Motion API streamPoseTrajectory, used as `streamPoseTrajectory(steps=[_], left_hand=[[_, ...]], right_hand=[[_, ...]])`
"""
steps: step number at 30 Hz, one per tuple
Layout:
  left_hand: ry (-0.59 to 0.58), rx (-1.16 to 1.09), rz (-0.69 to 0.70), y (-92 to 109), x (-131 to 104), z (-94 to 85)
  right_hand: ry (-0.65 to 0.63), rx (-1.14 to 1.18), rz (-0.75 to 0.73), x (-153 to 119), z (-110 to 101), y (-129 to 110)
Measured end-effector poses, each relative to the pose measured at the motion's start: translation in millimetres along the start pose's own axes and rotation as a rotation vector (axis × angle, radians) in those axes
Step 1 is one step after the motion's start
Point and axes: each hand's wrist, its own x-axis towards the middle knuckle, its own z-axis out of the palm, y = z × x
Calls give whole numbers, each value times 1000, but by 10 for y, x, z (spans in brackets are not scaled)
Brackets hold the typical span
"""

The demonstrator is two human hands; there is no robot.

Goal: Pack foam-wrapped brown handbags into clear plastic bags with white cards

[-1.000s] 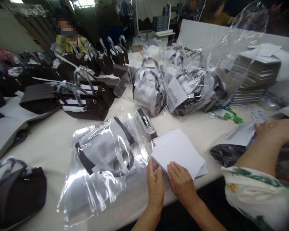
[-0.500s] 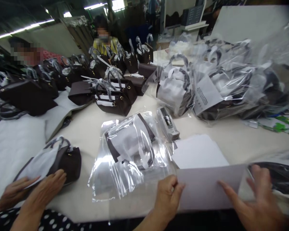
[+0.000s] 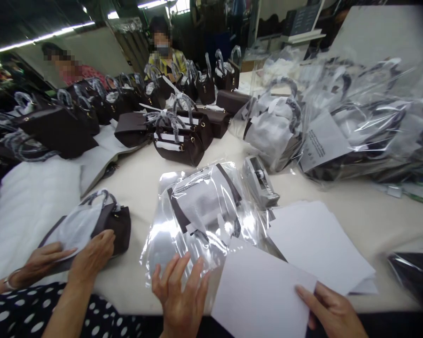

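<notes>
My right hand (image 3: pixel 329 307) pinches a white sheet of paper (image 3: pixel 257 291) by its right edge, thumb on top. The sheet is tilted over the table's front edge. My left hand (image 3: pixel 181 291) is raised with fingers spread, just left of the sheet and over the lower end of a clear plastic bag (image 3: pixel 155 249). Inside that bag lies a dark brown handbag (image 3: pixel 178 211) wrapped in white tissue, with printed text on the plastic. Right of it rests a stack of white paper sheets (image 3: pixel 320 239). Behind the stack stands a grey tape dispenser (image 3: pixel 261 180).
At the left, a co-worker's hands (image 3: pixel 95 253) hold a brown handbag (image 3: pixel 121 230) with white tissue. Several brown handbags (image 3: pixel 183 150) fill the back of the table. Plastic-wrapped bags (image 3: pixel 370 145) crowd the right. White padding (image 3: pixel 38 202) lies at far left.
My left hand has let go of the paper and moved left, its fingers now spread. My right hand now grips the sheet, which has turned and come nearer. The view has shifted.
</notes>
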Motion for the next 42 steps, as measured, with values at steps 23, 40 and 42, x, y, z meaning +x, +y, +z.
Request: streamPoseTrajectory(steps=[23, 40, 42], left_hand=[[-42, -104, -34, -176, 4, 147], [51, -282, 74, -174, -55, 186], [31, -367, 13, -60, -165, 171]], right_hand=[[173, 769, -110, 475, 1201, -480], [51, 634, -284, 982, 1900, -1394], [30, 510, -291, 808, 1699, -1182]])
